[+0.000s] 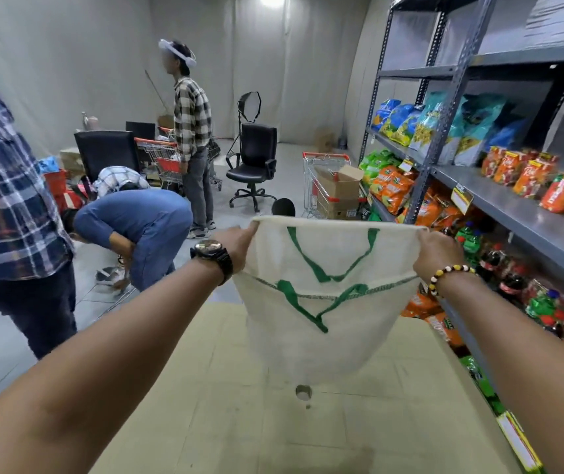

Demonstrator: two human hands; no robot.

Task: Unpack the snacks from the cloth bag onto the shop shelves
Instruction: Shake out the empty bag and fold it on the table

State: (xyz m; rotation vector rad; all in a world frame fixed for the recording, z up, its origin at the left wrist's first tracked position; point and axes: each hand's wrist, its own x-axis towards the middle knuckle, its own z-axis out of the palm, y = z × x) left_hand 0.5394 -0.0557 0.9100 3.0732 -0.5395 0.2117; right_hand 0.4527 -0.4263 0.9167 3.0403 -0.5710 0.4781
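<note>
1. While both arms reach forward, the left hand and the right hand each pinch an upper corner of the cream cloth bag with green strap handles, fingers curled over its top edge.
2. Bag: stretched flat between the hands and hanging limp over the beige flat tabletop. Both handles droop in V shapes across its face. Whether its lower end touches the tabletop cannot be told.
3. Wrists: a dark wristwatch on the left; a yellow, black and white bead bracelet on the right.
4. Grey metal shelving, on the person's right:
   - blue and teal snack packets on an upper tier
   - red-orange snack packets on the tier below
   - orange and green crisp packets lower down
   - dark drink bottles behind the right wrist
5. Background: a wire shopping trolley holding cardboard boxes, a black office chair, a person in blue bending over, and a person in a checked shirt standing.
</note>
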